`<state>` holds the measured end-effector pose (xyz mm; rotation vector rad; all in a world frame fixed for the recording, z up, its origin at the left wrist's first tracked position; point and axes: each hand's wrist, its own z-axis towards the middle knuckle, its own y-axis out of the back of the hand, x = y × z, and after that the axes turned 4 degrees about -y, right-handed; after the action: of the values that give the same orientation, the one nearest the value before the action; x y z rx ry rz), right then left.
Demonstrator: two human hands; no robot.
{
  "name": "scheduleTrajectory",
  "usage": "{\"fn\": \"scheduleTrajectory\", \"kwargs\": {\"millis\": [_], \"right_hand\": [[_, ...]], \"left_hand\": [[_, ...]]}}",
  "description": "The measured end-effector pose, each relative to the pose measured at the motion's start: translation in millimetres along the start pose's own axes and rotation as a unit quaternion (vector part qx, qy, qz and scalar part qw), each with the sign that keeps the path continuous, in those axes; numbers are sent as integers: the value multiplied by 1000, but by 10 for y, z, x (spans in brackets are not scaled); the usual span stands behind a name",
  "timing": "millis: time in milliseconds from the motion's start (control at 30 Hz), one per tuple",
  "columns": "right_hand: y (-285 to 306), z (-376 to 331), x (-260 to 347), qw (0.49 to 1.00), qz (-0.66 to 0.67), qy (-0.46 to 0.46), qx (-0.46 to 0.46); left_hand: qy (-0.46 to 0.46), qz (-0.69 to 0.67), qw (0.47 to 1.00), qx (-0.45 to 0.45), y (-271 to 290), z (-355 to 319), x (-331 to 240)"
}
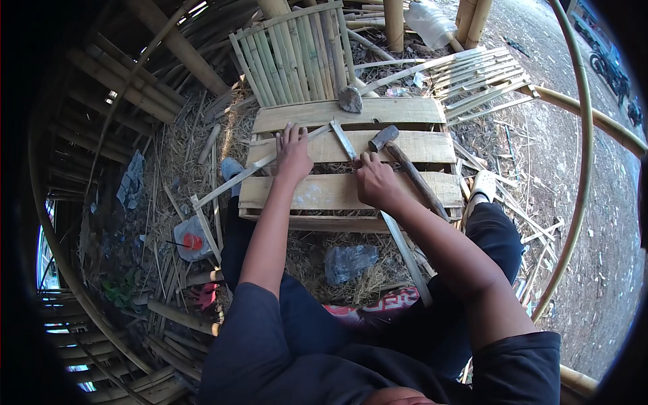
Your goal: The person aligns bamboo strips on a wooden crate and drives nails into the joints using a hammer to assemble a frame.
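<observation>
A low bench of pale wooden slats stands before me. My left hand lies on it, fingers stretched out, over a thin bamboo strip that slants down to the left. My right hand is closed around another bamboo strip, which runs from the middle of the bench toward my right thigh. The two strips meet at a corner near the far slat. Beside my right hand rests a hammer, its metal head away from me. A grey stone sits at the bench's far edge.
Behind the bench leans a bamboo slat panel; another slatted bamboo frame lies at the far right. Loose strips and shavings litter the ground. A clear plastic bag lies between my legs. A curved bamboo pole arcs along the right.
</observation>
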<state>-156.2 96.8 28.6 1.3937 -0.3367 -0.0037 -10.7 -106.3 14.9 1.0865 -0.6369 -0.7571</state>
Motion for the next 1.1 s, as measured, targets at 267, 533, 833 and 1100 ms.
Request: {"fn": "scheduleTrajectory", "kwargs": {"millis": [267, 533, 833, 1100], "right_hand": [[1, -8, -33, 997, 65, -5, 40], [175, -1, -187, 997, 34, -72, -18], [544, -428, -659, 923, -25, -315, 218], [1009, -215, -515, 872, 197, -417, 162]], "left_hand": [[-19, -239, 971, 2, -233, -80, -817], [-7, -235, 972, -6, -182, -29, -899], [-29, -221, 974, -23, -93, -12, -929], [2, -250, 967, -36, -69, -42, -934]]}}
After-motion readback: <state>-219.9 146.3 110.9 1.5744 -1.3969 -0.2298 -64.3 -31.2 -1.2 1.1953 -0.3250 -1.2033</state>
